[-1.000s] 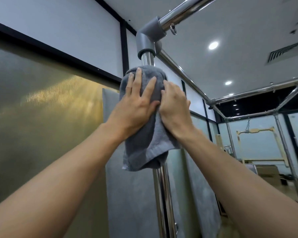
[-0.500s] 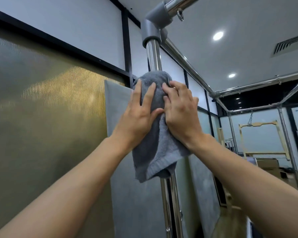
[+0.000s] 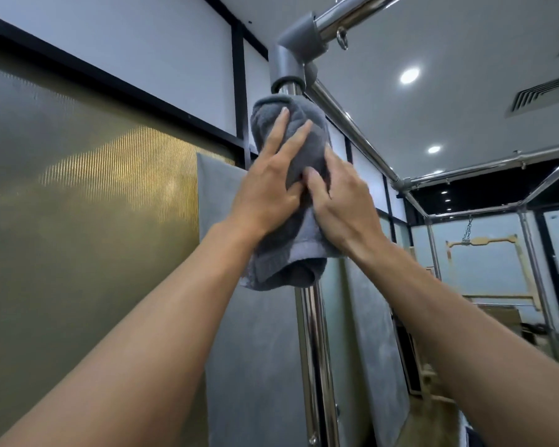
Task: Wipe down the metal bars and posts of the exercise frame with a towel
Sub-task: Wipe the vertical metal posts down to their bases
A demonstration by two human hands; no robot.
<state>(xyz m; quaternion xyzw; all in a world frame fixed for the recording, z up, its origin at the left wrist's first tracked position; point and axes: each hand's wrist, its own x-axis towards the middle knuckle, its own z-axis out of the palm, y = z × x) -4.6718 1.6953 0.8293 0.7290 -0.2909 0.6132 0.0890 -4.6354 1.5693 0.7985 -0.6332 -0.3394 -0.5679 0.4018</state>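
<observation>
Towel (image 3: 278, 262) hides post (image 3: 310, 333) (upper part).

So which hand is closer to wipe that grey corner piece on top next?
Probably the left hand: its fingers lie highest on the towel, just under the corner joint. The right hand grips the towel lower down.

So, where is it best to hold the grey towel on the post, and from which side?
Hold the towel round its middle, where it wraps the post, one hand from each side, as the left hand and right hand do. The post gives a round core there; the lower hem hangs loose.
</observation>
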